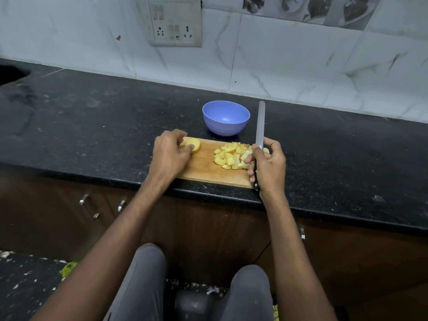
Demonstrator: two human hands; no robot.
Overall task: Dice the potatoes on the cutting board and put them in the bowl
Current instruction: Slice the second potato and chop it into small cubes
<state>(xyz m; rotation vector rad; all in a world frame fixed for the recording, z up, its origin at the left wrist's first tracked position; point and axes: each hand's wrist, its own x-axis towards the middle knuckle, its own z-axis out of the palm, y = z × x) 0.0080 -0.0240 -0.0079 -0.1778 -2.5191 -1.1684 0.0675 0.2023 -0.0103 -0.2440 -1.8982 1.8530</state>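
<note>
While the right hand [268, 166] wraps its fingers round the black handle of the knife [259, 135], the blade points away toward the far wall, raised off the board, tip reaching level with the bowl's right side. Left hand [170, 152] sits at the left end of the cutting board [203, 169], fingers curled onto an uncut potato piece [194, 144], fingertips touching its top and near side; looks like a grip, piece resting on the board. Diced potato cubes [231, 155] lie heaped on the right half of the board, just left of the right hand, some touching its knuckles or hidden behind them, can't tell which. Bare wood between the heap and the uncut piece. Board lies on the black countertop [92, 126], its near edge close to the counter's front lip. Blue bowl [226, 118] stands upright on the counter just beyond the board's far edge, between the two hands in left-right terms, nothing visible inside it. Beyond that, white marbled wall tiles [289, 66] with a switch and socket plate [175, 20] up left of the bowl. Sink cutout [11, 74] at far left of the counter. Below the counter: brown cabinet fronts with metal handles [84, 199], and the person's knees in grey trousers [148, 281] at the near edge.
</note>
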